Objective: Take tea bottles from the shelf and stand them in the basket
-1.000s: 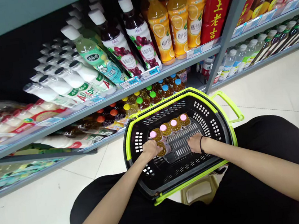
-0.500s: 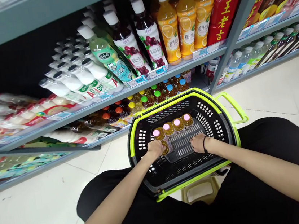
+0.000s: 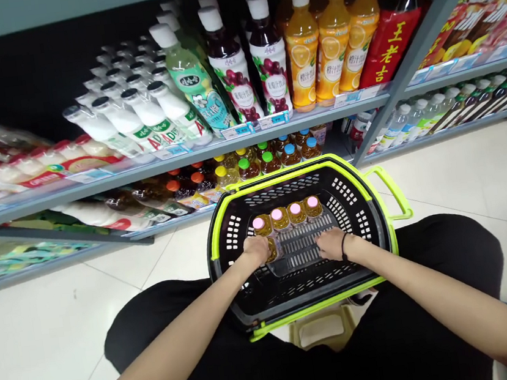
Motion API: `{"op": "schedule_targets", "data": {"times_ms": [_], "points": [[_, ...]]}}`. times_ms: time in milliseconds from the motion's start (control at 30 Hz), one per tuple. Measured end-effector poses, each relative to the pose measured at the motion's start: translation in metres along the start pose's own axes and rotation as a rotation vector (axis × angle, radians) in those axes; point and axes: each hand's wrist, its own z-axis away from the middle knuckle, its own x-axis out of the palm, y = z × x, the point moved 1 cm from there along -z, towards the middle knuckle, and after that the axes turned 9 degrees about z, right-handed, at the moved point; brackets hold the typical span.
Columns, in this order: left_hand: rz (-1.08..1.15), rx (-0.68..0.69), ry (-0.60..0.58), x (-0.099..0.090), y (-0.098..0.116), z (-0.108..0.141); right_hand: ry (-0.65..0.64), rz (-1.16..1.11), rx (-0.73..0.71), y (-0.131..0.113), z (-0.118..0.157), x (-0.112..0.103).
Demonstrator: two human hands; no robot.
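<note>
A black shopping basket [image 3: 304,298] with lime-green rims stands between the knees. Inside it, a row of small pink-capped bottles [image 3: 287,217] of amber drink lines the far side. My left hand [image 3: 256,250] is closed around another such bottle [image 3: 271,251] at the basket's left, just in front of the row; the hand covers its cap. My right hand [image 3: 330,244], with a dark band at the wrist, is low in the basket, over the right part of the slotted floor. Its fingers are curled, and whatever they hold is hidden.
Beyond the basket runs a grey shelf [image 3: 212,152] with grape bottles [image 3: 272,64], orange juice bottles [image 3: 304,54] and white milk-drink bottles [image 3: 133,115]. Lower down are small bottles with coloured caps [image 3: 268,161]. A green basket handle [image 3: 392,191] juts out at right.
The view has shifted slightly, so the shelf drinks appear farther right and the basket a little farther left. Both hands keep nearly the same places in the basket.
</note>
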Motion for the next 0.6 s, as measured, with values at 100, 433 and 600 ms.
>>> {"op": "schedule_targets", "data": {"times_ms": [100, 433, 600], "points": [[-0.006, 0.048, 0.022, -0.01, 0.009, 0.013, 0.176, -0.025, 0.008, 0.013, 0.007, -0.019], [0.136, 0.458, 0.173, -0.054, 0.015, 0.082, 0.55, -0.123, 0.423, 0.094, 0.02, -0.106], [0.184, 0.388, 0.128, -0.06, -0.007, 0.1, 0.537, -0.016, 0.521, 0.131, -0.03, -0.148]]}}
